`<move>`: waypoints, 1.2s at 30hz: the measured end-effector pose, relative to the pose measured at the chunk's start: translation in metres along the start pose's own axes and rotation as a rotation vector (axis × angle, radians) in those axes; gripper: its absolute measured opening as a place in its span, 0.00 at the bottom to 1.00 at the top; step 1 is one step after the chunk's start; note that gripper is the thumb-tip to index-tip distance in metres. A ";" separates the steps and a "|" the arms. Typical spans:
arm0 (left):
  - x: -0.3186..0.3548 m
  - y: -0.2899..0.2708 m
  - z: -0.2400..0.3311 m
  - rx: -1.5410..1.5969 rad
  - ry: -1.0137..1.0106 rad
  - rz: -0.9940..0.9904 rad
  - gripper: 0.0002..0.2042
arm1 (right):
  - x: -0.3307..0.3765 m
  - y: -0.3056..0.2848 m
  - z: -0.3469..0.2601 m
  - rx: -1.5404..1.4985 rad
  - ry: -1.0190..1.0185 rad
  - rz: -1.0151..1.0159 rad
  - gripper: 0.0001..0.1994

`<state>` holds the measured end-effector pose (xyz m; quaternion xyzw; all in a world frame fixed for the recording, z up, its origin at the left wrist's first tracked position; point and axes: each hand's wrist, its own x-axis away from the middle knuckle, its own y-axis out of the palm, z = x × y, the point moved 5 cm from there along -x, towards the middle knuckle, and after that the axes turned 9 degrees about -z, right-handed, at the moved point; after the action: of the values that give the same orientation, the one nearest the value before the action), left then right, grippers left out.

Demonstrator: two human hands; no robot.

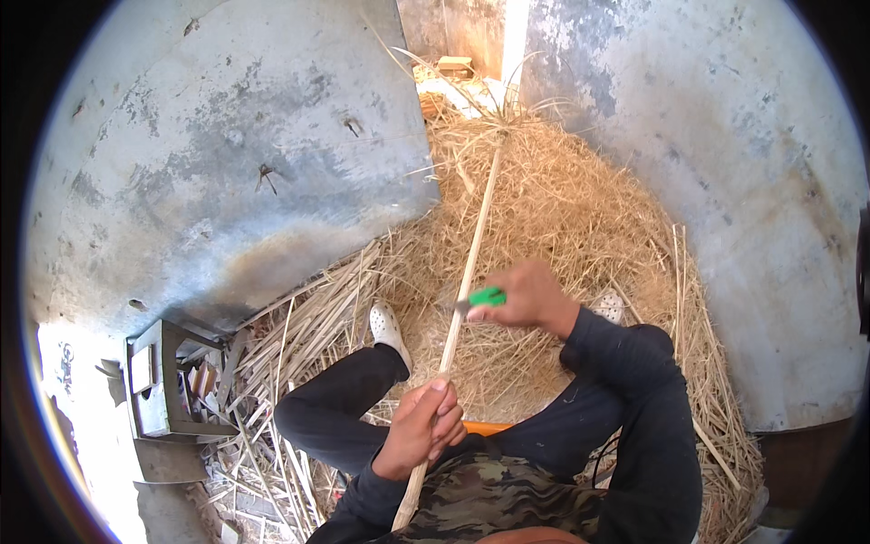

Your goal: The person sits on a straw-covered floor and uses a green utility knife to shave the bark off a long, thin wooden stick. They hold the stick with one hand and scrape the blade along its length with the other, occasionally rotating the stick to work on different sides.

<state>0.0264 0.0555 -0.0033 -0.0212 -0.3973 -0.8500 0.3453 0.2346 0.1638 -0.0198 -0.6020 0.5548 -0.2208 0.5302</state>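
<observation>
A long pale bamboo stick (480, 222) slants from my lap up toward the far wall, its far end frayed into thin curling strips. My left hand (420, 430) is closed round its near part, just in front of my camouflage-patterned shirt. Further along, my right hand (533, 297) grips a knife with a green handle (488, 296). The blade lies against or very close to the stick's right side; motion blurs it, so contact is hard to tell.
A heap of curly shavings (580, 199) spreads beyond my feet. Loose split strips (335, 313) lie at the left, beside a small wooden stand (156, 381). Grey weathered panels (236, 136) rise on both sides. My pale clogs (387, 328) rest among the shavings.
</observation>
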 end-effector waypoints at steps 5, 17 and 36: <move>0.003 0.009 -0.010 0.077 -0.072 -0.060 0.19 | -0.008 -0.018 0.079 -0.056 0.408 -0.155 0.37; 0.007 0.010 -0.016 0.053 -0.119 -0.016 0.18 | -0.016 -0.015 0.132 -0.013 0.346 0.105 0.36; -0.004 -0.005 -0.013 -0.401 0.079 0.081 0.15 | 0.000 -0.011 0.043 -0.079 0.308 -0.242 0.34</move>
<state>0.0296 0.0510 -0.0168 -0.0722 -0.2049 -0.8976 0.3835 0.2764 0.1790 -0.0248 -0.6436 0.5611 -0.3505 0.3848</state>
